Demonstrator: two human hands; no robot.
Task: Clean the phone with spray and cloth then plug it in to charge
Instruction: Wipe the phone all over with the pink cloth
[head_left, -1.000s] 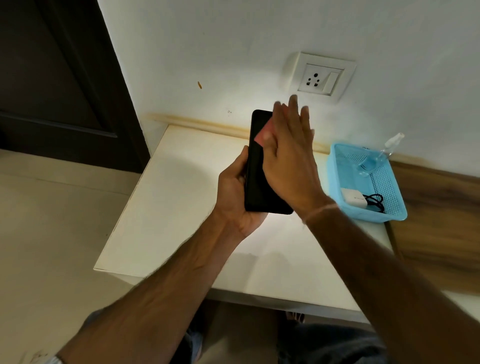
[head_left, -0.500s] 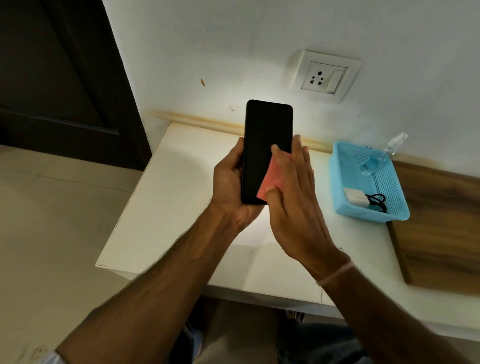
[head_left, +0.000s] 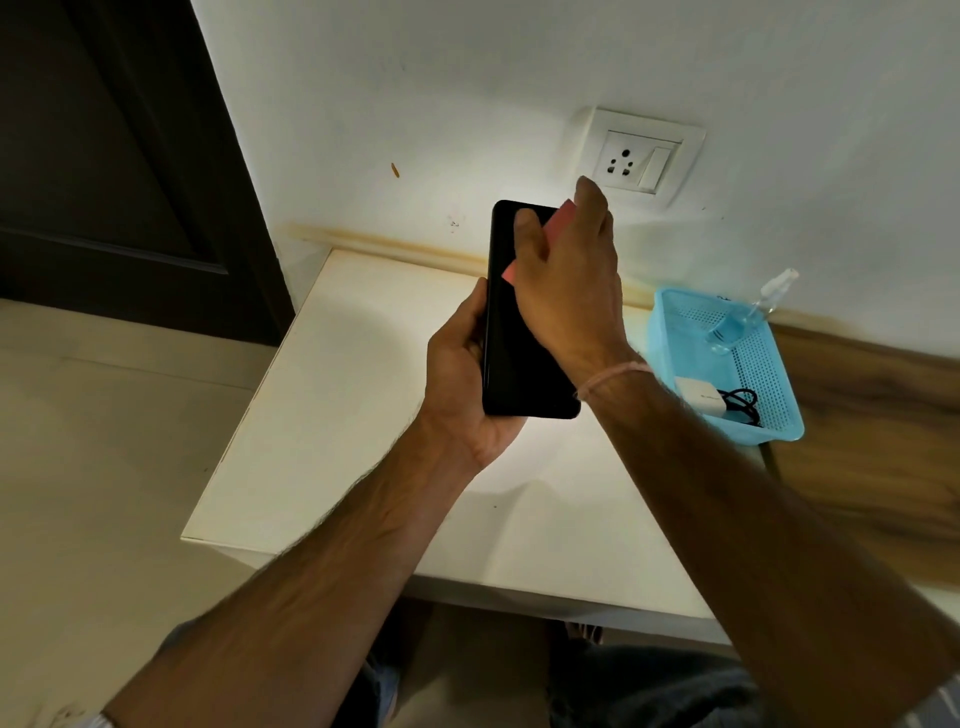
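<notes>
My left hand grips a black phone upright by its left edge, above the white table. My right hand presses a small pink cloth flat against the upper part of the dark screen; most of the cloth is hidden under my fingers. A clear spray bottle leans in the far corner of a blue basket. A white charger plug with a black cable lies at the basket's near end. The wall socket is above and behind the phone.
The basket stands at the table's right side against the wall. A dark door fills the left. A wooden panel borders the table on the right. My knees show below the table's front edge.
My right hand slid the cloth from the lower half of the screen back up to the top. The left hand kept its hold on the phone.
</notes>
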